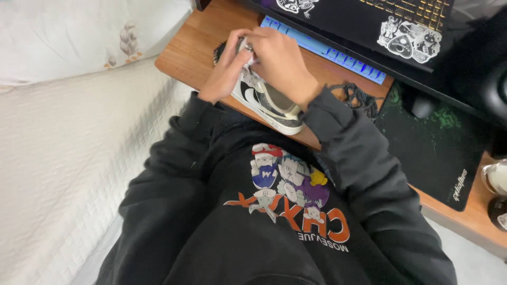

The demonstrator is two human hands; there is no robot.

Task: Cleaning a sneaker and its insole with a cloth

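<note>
Our left hand and right hand grip the shoe, fingers closed; overhanging the table edge, it could slip.

On the tabletop sits 1 sneaker, white, black and cream, with 2 hands on it: 1 left hand and 1 right hand. Beyond the sneaker lie 1 blue keyboard and 1 black laptop bearing 2 visible stickers. Right of the sneaker are 1 dark cord bundle, 1 black mouse and 1 black mouse mat.
</note>
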